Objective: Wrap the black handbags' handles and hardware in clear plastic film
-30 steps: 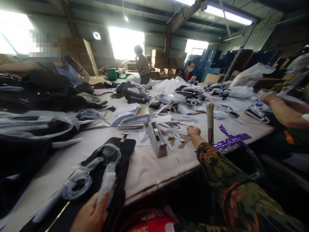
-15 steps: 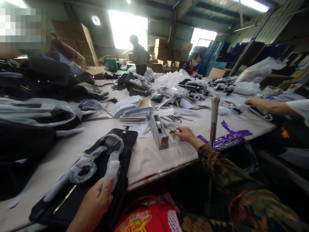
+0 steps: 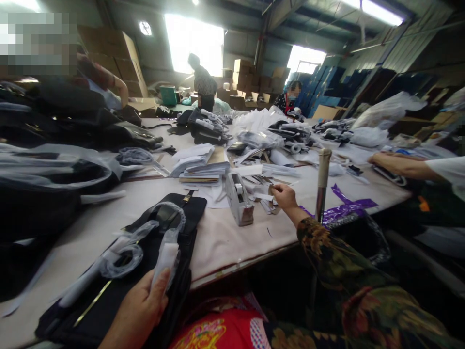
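A black bag (image 3: 98,317) with gold trim lies on the table at the lower left, its straps wrapped in clear plastic and white foam. My left hand (image 3: 141,305) is closed around one white-wrapped strap (image 3: 166,259), thumb on top. Further right, my right hand (image 3: 286,196) pinches a small brown paper piece (image 3: 271,189) over a scatter of paper and card strips (image 3: 259,186). A grey tape dispenser (image 3: 244,213) stands just left of that hand. Behind the dispenser is a stack of papers (image 3: 203,169).
A metal post (image 3: 322,184) rises at the table edge beside my right forearm, near purple tape (image 3: 350,208). Black bags (image 3: 39,208) are heaped at left; more wrapped bags (image 3: 209,128) lie at the back. Co-workers stand around the table, one arm (image 3: 403,165) reaching in from the right.
My right hand has lifted slightly and shifted right from the strips, with a small brown piece now between its fingers. My left hand keeps its hold on the strap.
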A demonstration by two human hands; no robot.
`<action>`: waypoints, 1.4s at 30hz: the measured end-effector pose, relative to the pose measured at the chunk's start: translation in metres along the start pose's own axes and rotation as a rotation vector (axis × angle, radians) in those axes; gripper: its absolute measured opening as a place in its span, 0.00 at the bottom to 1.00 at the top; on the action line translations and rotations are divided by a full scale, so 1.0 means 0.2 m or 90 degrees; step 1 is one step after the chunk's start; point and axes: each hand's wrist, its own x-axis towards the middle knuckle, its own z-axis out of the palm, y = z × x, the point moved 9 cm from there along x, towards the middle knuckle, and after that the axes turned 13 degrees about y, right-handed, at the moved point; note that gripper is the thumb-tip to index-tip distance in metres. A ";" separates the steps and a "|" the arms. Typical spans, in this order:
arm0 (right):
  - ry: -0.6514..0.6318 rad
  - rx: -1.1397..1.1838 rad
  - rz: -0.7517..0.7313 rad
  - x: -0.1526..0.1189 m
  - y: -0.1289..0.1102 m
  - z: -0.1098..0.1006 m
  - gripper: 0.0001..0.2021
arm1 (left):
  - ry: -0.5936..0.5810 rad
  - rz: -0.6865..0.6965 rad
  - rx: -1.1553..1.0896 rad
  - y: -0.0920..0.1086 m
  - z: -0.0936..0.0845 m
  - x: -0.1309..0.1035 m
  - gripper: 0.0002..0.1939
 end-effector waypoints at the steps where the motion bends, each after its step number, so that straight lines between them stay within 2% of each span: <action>1: -0.005 0.018 -0.011 -0.02 -0.02 0.00 0.11 | -0.004 0.001 0.005 -0.01 0.00 0.01 0.37; 5: -0.003 0.074 -0.011 -0.04 -0.07 0.01 0.08 | 0.008 0.002 0.008 -0.03 -0.01 0.01 0.37; 10: 0.068 0.130 0.080 0.03 -0.05 -0.04 0.12 | 0.009 0.018 -0.006 -0.02 -0.01 0.01 0.34; 13: 0.041 0.197 0.122 0.00 -0.14 -0.06 0.15 | 0.013 0.012 -0.038 -0.01 -0.01 0.00 0.33; 15: 0.003 0.255 0.140 -0.10 -0.27 -0.07 0.16 | -0.002 -0.010 -0.090 0.01 0.00 -0.02 0.33; 18: -0.082 0.404 0.150 -0.37 -0.56 -0.09 0.15 | -0.028 -0.049 -0.217 0.05 0.00 -0.05 0.31; 20: -0.215 0.484 0.146 -0.61 -0.78 -0.08 0.14 | -0.055 -0.086 -0.302 0.06 0.00 -0.06 0.31; 23: -0.451 0.487 0.191 -1.01 -1.01 -0.02 0.20 | -0.080 -0.133 -0.391 0.06 0.00 -0.06 0.31; 25: -0.589 0.434 0.189 -1.23 -1.11 0.05 0.21 | -0.085 -0.145 -0.417 0.05 -0.01 -0.06 0.31; 27: -0.661 0.359 0.167 -1.37 -1.18 0.11 0.20 | -0.091 -0.144 -0.428 0.06 -0.01 -0.07 0.31; 31: -0.652 0.253 0.135 -1.41 -1.25 0.22 0.20 | -0.118 -0.131 -0.459 0.06 0.00 -0.07 0.30; 40: -0.660 0.106 0.042 -1.48 -1.37 0.35 0.10 | -0.129 -0.088 -0.463 0.04 0.02 -0.08 0.28; 42: -0.680 0.115 0.013 -1.50 -1.40 0.38 0.07 | -0.119 -0.072 -0.444 0.05 0.01 -0.08 0.28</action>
